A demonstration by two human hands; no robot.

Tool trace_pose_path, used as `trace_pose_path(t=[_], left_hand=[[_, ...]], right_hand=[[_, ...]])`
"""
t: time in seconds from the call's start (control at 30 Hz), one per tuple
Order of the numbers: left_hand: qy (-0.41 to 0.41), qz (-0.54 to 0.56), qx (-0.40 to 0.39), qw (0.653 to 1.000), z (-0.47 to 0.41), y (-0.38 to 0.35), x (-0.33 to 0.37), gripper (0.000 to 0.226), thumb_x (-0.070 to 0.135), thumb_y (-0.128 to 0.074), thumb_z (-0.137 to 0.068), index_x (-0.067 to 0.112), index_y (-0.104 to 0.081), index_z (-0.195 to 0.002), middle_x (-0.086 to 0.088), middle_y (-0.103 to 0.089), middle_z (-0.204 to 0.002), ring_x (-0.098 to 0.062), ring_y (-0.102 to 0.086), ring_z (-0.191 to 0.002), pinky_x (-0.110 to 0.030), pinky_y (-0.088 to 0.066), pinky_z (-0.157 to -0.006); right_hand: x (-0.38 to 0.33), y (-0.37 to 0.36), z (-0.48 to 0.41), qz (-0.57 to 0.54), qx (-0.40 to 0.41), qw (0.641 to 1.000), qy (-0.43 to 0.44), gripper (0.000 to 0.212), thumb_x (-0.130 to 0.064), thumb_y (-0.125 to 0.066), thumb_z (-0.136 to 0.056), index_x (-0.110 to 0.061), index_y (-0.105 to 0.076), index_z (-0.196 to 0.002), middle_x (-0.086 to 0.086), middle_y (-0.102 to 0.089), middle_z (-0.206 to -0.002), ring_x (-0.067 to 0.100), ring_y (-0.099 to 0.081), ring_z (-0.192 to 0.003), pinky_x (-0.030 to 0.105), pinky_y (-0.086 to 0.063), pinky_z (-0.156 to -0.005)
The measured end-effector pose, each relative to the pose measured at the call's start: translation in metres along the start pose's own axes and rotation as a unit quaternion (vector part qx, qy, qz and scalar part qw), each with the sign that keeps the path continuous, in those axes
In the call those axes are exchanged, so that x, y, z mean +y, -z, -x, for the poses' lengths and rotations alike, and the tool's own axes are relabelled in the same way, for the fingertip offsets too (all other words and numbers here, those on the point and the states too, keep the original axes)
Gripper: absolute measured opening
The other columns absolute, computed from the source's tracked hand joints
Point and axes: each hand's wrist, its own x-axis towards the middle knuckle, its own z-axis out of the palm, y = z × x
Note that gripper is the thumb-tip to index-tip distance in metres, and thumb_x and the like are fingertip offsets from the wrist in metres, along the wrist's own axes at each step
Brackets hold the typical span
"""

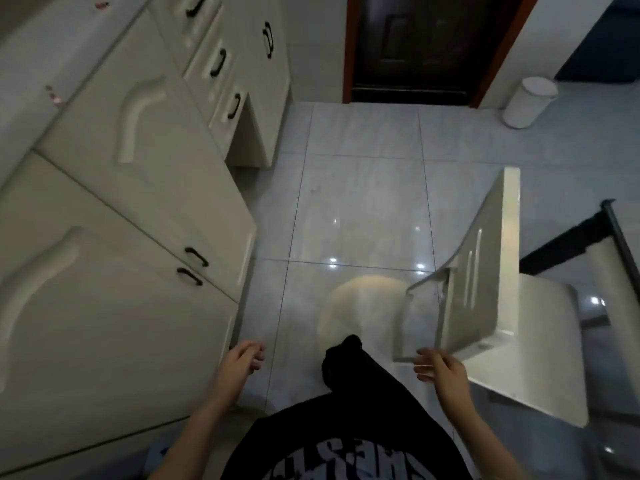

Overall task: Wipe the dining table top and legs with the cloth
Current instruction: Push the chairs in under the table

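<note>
From the head camera, a white chair (485, 299) stands on the glossy tiled floor (360, 188). The right hand (441, 374) hovers just beside the chair's near corner, fingers (424, 358) loosely spread, gripping nothing. The left hand (242, 360) hangs left of the chair, near the cream cabinets (121, 237) — fingers curled, empty. No cloth or dining table shows. Far beyond the chair, a white bin (528, 102) sits beside a dark door (422, 46).

White cupboards (114, 209) stood on the left. A white chair (491, 299) and a small white bin (528, 102) sat on the shiny floor (360, 202).
</note>
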Motion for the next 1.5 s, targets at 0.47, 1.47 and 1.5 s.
trace_pose_path(t=[0.47, 1.47, 1.5], left_hand=[[-0.005, -0.044, 0.011, 0.999, -0.133, 0.007, 0.155, 0.022, 0.011, -0.046, -0.097, 0.010, -0.064, -0.083, -0.015, -0.064, -0.081, -0.025, -0.058, -0.072, -0.030, -0.046, -0.068], [-0.708, -0.360, -0.525, 0.305, -0.144, -0.354, 0.469, 0.044, 0.041, -0.040, -0.085, 0.018, -0.057, -0.118, -0.001, -0.058, -0.113, -0.019, -0.050, -0.104, -0.031, -0.040, -0.090], [-0.725, -0.361, -0.514, 0.282, -0.134, -0.369, 0.465, 0.043, 0.042, -0.039, -0.086, 0.019, -0.058, -0.117, 0.000, -0.059, -0.111, -0.019, -0.050, -0.103, -0.033, -0.041, -0.089]], right_hand=[[-0.142, -0.069, -0.126, -0.045, -0.005, 0.999, 0.026, 0.026, -0.007, -0.043, -0.099, 0.003, -0.066, -0.093, 0.020, -0.067, -0.080, 0.029, -0.064, -0.072, 0.032, -0.054, -0.065], [-0.206, -0.032, -0.054, 0.251, 0.598, 0.749, -0.135, 0.030, -0.024, -0.042, -0.097, -0.006, -0.063, -0.087, 0.016, -0.065, -0.086, 0.037, -0.059, -0.088, 0.041, -0.046, -0.074], [-0.201, -0.026, -0.055, 0.258, 0.565, 0.762, -0.181, 0.032, -0.025, -0.039, -0.098, -0.006, -0.061, -0.085, 0.017, -0.064, -0.084, 0.038, -0.060, -0.085, 0.041, -0.046, -0.071]])
